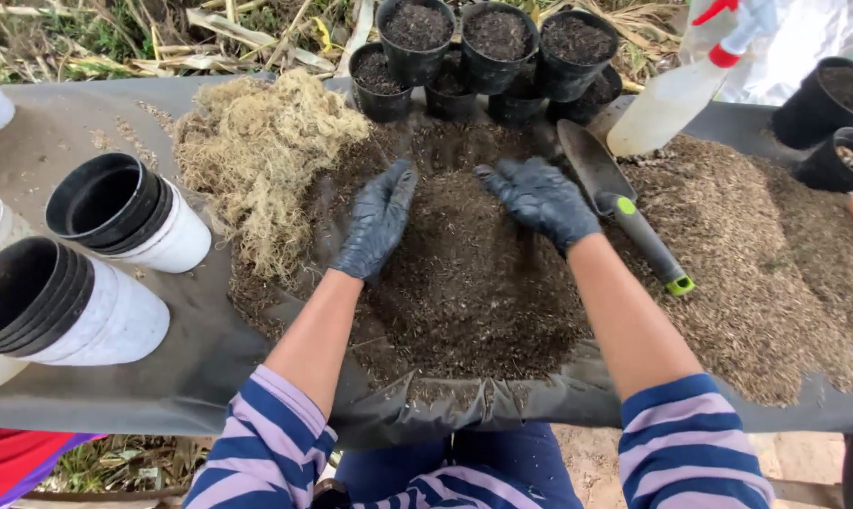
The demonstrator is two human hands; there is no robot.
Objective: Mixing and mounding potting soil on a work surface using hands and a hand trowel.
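Two gloved hands press into a dark soil heap (469,283) at the middle of the desk (97,118). In the head view, the left hand (377,221) stands edge-on at the heap's left flank, fingers together and straight, clamped on nothing; the right hand (540,200) lies flat on the far right slope, fingers slightly apart. A trowel (624,207) rests just right of it, filled black pots (483,52) stand beyond. Gathering this mix cleanly probably calls for both palms sweeping inward, low against the cloth, keeping clear of the straw-coloured fibre (257,151) at left.
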